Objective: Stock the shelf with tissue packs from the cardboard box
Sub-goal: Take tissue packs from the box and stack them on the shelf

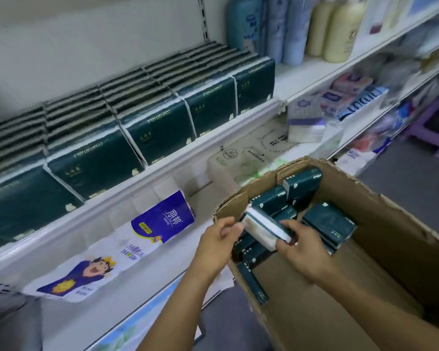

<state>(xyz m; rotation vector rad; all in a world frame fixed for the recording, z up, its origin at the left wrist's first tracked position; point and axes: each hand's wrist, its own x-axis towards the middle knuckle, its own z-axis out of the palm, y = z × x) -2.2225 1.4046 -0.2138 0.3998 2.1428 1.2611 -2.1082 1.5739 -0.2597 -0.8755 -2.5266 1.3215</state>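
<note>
An open cardboard box (390, 224) stands at the lower right with several dark green tissue packs (327, 221) lying loose inside. Both hands reach into its left corner. My left hand (219, 239) and my right hand (299, 245) grip the two ends of a small stack of tissue packs (264, 229), its white side facing up, just above the others. On the upper shelf (162, 171) stand rows of the same dark green packs (160, 127), packed upright from the left edge to the middle.
Shampoo and lotion bottles (335, 29) stand on the upper shelf right of the packs. The lower shelf holds a blue and white toilet paper bundle (127, 239) and beige tissue bundles (254, 153). A purple stool (433, 122) sits on the floor at far right.
</note>
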